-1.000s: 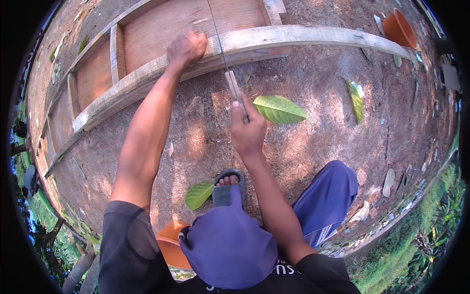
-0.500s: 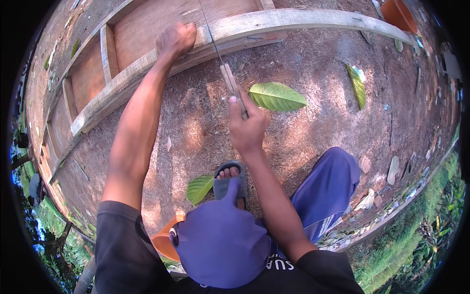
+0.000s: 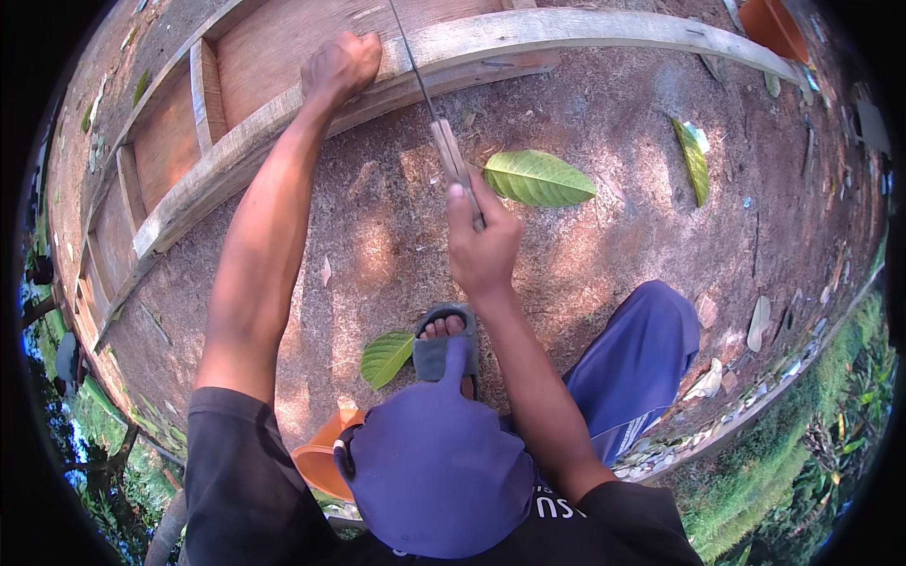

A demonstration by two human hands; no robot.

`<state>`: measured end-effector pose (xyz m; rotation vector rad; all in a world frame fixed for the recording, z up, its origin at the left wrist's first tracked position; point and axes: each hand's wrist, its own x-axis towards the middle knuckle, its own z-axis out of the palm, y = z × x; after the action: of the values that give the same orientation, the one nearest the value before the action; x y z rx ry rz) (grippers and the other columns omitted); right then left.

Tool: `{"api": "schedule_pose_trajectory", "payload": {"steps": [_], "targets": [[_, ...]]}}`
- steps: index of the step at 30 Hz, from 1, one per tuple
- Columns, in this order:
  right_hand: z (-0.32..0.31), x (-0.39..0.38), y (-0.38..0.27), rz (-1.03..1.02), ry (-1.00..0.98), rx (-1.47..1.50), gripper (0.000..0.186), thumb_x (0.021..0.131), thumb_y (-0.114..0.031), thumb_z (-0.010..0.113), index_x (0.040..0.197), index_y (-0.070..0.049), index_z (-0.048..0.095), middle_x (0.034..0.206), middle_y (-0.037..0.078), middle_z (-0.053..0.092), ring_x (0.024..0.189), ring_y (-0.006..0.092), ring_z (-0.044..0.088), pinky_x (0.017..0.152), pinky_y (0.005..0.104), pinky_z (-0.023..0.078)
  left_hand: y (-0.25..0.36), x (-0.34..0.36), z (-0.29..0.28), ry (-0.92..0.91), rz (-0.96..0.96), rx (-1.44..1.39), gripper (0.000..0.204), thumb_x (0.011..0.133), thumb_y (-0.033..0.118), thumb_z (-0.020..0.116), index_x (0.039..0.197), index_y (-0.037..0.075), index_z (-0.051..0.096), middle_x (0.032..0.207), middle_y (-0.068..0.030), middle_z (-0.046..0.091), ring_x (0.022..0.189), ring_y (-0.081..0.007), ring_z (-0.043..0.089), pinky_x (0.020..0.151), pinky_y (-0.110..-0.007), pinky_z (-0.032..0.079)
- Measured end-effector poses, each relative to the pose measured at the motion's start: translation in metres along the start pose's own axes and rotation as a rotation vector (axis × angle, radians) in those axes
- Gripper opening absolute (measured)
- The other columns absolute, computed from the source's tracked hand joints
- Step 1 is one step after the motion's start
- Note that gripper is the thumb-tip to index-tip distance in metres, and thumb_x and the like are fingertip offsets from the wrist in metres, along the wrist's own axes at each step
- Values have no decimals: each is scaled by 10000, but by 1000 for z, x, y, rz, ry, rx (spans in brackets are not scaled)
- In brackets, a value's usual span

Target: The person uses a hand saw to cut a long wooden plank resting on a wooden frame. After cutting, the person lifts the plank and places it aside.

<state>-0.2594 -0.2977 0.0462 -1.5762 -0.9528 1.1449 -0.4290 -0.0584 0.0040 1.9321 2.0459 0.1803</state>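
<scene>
Head view: your left hand (image 3: 340, 68) braces a timber rail (image 3: 528, 30) while your right hand (image 3: 483, 241) holds a handsaw (image 3: 444, 141).
Your left fingers clench over the rail, seemingly to steady it beside the blade (image 3: 415, 64), which crosses just to their right. Your right fingers wrap the wooden handle (image 3: 453, 162), thumb laid along it, likely for aim; a green leaf (image 3: 540, 178) lies just right of them.

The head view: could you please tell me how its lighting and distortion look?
In the head view, patchy sunlight and shade dapple the ground; the wooden beam bows into an arc, likely from the fisheye lens; black corners surround the round image; the blade shows too thin for edge detail.
</scene>
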Motion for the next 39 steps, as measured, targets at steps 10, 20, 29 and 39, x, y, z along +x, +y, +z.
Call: {"api": "schedule_pose_trajectory", "payload": {"steps": [10, 20, 29, 39], "targets": [[-56, -115, 25, -52, -8, -124, 404, 995, -114, 553, 1332, 108, 567, 1080, 163, 735, 850, 97, 675, 748, 260, 533, -18, -1, 14, 32, -6, 19, 453, 924, 391, 348, 586, 124, 489, 561, 2, 508, 507, -166, 426, 509, -394, 353], [20, 42, -5, -53, 22, -19, 388, 991, -168, 584, 1310, 50, 612, 733, 17, 620, 610, 60, 488, 536, 255, 411, 9, -4, 7, 52, 12, 1, 447, 902, 383, 376, 629, 80, 558, 620, -74, 586, 572, -216, 520, 570, -438, 410], [-43, -86, -2, 76, 38, 12, 396, 986, -137, 574, 1322, 70, 597, 1024, 155, 745, 840, 126, 689, 721, 273, 540, -2, -6, -8, -55, -40, 22, 556, 910, 427, 356, 838, -22, 677, 805, -227, 692, 778, -357, 662, 732, -502, 490], [-27, -63, 17, 46, -22, -33, 397, 997, -129, 559, 1348, 55, 584, 851, 62, 663, 685, 64, 543, 605, 238, 447, -13, -2, 14, 50, 33, -1, 491, 924, 431, 356, 642, 71, 533, 558, -41, 530, 547, -221, 522, 546, -447, 424]]}}
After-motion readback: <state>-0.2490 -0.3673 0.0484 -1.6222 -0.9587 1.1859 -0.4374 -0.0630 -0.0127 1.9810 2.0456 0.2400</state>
